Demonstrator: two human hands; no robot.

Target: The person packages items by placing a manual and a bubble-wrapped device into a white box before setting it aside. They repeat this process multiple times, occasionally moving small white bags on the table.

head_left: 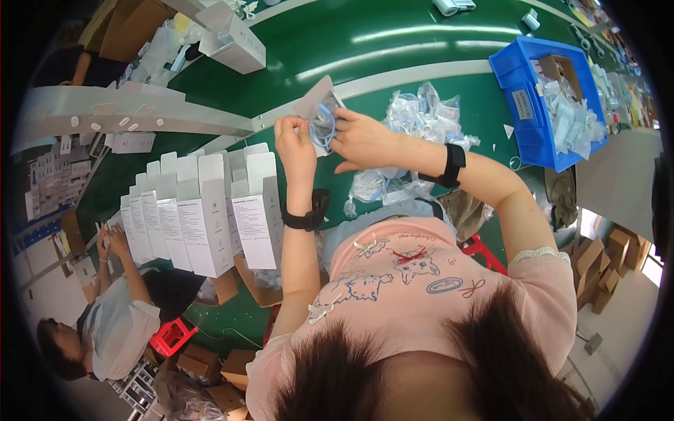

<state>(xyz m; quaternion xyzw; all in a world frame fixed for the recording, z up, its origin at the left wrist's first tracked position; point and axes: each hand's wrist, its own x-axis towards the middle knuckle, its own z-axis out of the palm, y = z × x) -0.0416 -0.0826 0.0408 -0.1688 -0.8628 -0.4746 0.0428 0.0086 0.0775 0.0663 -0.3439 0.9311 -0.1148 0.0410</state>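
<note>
Glossy green worktop, strip-light reflections across it, pale rail running through. Red plastic stool lower left. Cardboard cartons piled far right, pale floor nearby.

Worktop green, bin blue, held cord light blue, cartons white with dark print, wristbands black, shirt pink with cat drawings.

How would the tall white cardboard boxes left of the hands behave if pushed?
The tall white cardboard boxes would probably tip easily, being narrow and upright; close-packed neighbours might topple too. Their raised flaps look thin, so likely bendy.
</note>
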